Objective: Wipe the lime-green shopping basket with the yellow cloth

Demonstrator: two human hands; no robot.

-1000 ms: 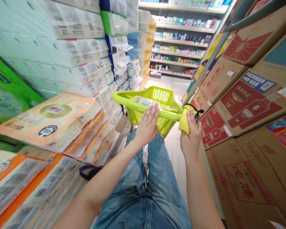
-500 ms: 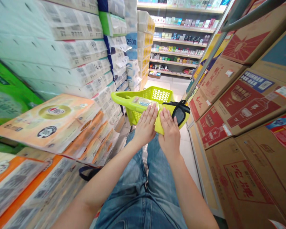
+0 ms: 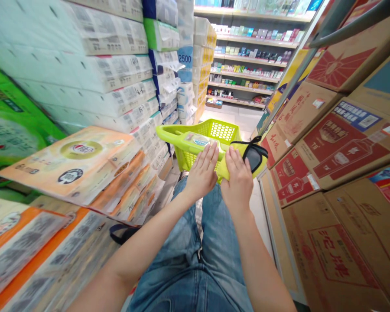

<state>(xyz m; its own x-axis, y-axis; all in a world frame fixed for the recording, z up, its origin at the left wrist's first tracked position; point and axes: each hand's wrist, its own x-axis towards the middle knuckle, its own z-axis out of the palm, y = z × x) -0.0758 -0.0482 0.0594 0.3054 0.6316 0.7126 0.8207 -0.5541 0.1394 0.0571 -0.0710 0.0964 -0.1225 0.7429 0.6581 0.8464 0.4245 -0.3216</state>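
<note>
I have the black-trimmed yellow cloth (image 3: 253, 160) against the green handle (image 3: 174, 135) under my right hand (image 3: 238, 178), whether gripped I can't tell; my left hand (image 3: 199, 175) lies flat. Looks light, soft: I'd grasp its bunched middle.

Noted yellow-green across shopping basket (image 3: 222, 130), with honeycomb openwork. Logged bright yellow on cloth (image 3: 225, 170), with black edging and dark grey panel (image 3: 255, 160). Recorded mottled, faded blue on jeans (image 3: 188, 260). Observed peach on flat pack (image 3: 94, 167) at left, marked with gold oval (image 3: 81, 149) and dark roundel (image 3: 70, 176). Found vivid green on neighbouring pack (image 3: 16, 125); brown on cartons (image 3: 341, 255), printed in red.
</note>
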